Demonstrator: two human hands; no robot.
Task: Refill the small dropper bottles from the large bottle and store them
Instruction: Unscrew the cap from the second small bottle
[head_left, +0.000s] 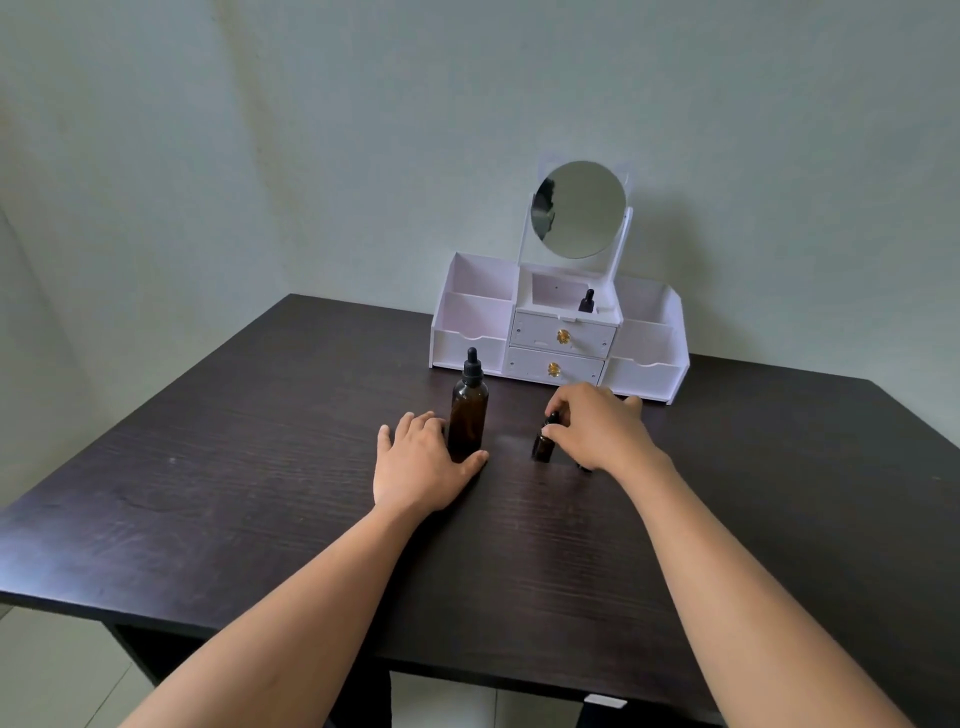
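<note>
Plainly braced the large bottle (468, 415) with the left hand (421, 467): lay flat on the bench (208, 467), fingers relaxed and apart, thumb touching the foot of the amber glass, gripping nothing. Probably meant to stop so tall and narrow a bottle from tipping while the other hand worked just beside it. Stood upright near the middle of the bench, black dropper cap on.

Pinched the black cap of a small dropper bottle (543, 449) with the right hand (597, 426), fingertips curled down round it from above. Sat upright on the bench, just right of the large bottle and apart from it. Looked like the start of unscrewing, so judged this refill not yet begun. Could not tell whether the dark bit under the heel of the right hand was a second small one.

Showed a stored small bottle (587, 301) standing in the middle top compartment of the white organiser (467, 338) at the far edge of the bench, below its round mirror (579, 208). Would call for a gentle twist next: light, and easily knocked over.
</note>
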